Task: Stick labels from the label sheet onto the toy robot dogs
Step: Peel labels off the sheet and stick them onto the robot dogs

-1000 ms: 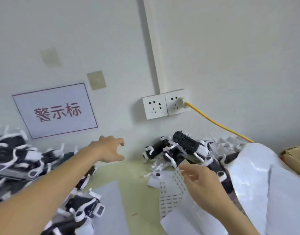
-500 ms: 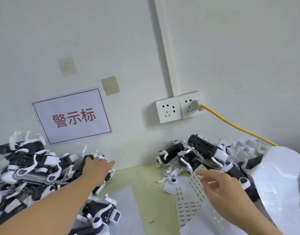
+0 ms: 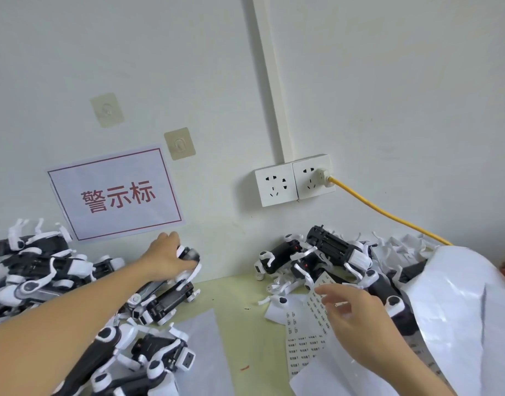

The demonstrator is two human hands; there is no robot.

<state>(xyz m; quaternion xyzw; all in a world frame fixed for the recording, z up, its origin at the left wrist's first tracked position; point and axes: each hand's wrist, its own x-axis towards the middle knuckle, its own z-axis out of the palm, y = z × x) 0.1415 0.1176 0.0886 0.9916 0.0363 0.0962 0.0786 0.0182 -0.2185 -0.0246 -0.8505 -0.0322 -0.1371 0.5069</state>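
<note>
Left hand (image 3: 167, 262) grips toy dog (image 3: 185, 262) atop left pile (image 3: 45, 270). Right hand (image 3: 357, 315), fingers loosely curled, pinches label sheet (image 3: 317, 307) edge. We judge this dog unlabelled (other dogs' labels unreadable); second heap (image 3: 325, 258) just beyond right hand.

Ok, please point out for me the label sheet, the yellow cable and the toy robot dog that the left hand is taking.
label sheet (image 3: 302, 348): head view, printed lower part.
yellow cable (image 3: 388, 215): head view, middle of its run.
toy robot dog (image 3: 188, 254): head view, the end beside the left hand (image 3: 162, 261).
</note>
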